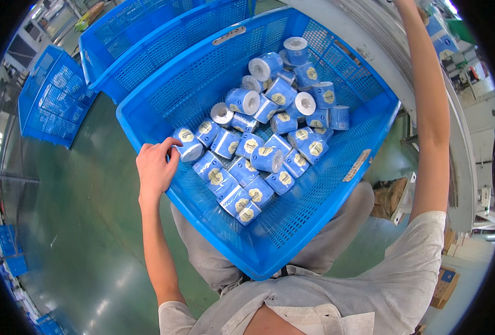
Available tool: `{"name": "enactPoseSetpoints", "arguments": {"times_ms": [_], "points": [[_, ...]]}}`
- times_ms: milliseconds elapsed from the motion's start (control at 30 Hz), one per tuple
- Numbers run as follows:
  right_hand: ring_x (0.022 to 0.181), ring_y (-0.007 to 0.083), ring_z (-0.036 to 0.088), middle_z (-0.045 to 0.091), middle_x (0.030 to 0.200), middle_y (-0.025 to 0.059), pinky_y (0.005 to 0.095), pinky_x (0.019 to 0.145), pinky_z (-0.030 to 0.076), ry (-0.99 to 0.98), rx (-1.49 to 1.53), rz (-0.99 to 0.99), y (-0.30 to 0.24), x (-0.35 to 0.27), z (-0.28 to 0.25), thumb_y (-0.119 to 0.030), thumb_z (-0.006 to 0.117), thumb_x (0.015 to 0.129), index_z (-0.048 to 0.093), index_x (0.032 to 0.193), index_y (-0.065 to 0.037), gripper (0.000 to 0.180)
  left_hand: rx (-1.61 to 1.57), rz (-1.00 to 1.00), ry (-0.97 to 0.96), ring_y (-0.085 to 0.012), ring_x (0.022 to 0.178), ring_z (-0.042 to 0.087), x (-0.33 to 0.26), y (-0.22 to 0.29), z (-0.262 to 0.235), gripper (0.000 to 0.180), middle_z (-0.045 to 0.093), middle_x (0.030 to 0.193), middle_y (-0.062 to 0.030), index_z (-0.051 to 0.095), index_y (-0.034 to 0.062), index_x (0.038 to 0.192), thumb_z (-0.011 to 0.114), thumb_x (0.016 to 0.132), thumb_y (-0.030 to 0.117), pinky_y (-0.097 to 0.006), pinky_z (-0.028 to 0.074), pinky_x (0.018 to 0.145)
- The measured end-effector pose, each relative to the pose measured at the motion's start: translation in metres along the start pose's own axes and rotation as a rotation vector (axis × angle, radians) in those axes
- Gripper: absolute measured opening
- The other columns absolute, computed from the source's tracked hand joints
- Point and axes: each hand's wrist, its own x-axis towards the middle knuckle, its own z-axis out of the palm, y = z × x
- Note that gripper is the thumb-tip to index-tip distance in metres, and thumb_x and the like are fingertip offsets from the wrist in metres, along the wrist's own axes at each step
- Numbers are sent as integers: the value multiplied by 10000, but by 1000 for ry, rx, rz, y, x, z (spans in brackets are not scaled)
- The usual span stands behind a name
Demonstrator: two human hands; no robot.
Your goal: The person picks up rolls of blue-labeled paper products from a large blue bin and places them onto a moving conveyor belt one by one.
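Note:
A large blue plastic basket with perforated walls stands in front of me, its near corner against my lap. Inside lies a loose heap of paper rolls in blue wrappers with pale yellow patches, some showing white round ends. My left hand is closed over the basket's left rim with bent fingers. Its fingertips lie right beside one wrapped roll; whether they press on it I cannot tell. My right arm stretches up along the right side, over the grey machine edge, and its hand passes out of the picture at the top.
More blue baskets stand behind at the upper left, and another blue basket sits on the green floor. A long grey machine edge borders the basket's far right side. A brown roll rests low at right.

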Motion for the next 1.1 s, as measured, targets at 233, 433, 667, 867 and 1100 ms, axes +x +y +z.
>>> {"name": "enactPoseSetpoints", "arguments": {"times_ms": [233,433,667,867,1100], "points": [[918,306,648,636,908,124,434,733,539,-355,671,-792,-239,-211,89,-241,712,791,644,1100,-80,354,-23,6,-25,-264,619,592,-5,-11,0,121,609,603,-72,711,162,873,594,850,140,-378,450,730],[1276,457,443,347,1468,305,582,1037,404,-871,598,-413,-273,-433,212,-452,909,588,245,1531,-179,1185,-30,78,4,-256,593,563,13,2,3,126,570,570,-60,712,166,844,598,820,120,-372,449,710],[1217,453,439,455,1283,256,511,1061,388,-509,1094,-349,-247,-329,140,-421,832,667,390,1404,-67,929,-38,38,41,-264,629,559,6,0,7,108,611,623,-59,713,166,838,613,823,127,-379,451,701],[1213,409,535,559,1336,219,487,1026,448,176,815,-355,-85,-155,-41,-470,814,698,642,1262,-185,654,-2,6,13,-269,659,572,7,1,2,118,630,651,-67,716,163,858,602,838,143,-382,458,720],[976,390,660,693,1065,218,461,872,531,-69,158,57,86,-29,-50,-429,698,802,711,1154,-54,514,-5,105,12,-284,711,607,14,9,18,121,663,711,-78,704,167,889,587,858,160,-388,462,747]]}}
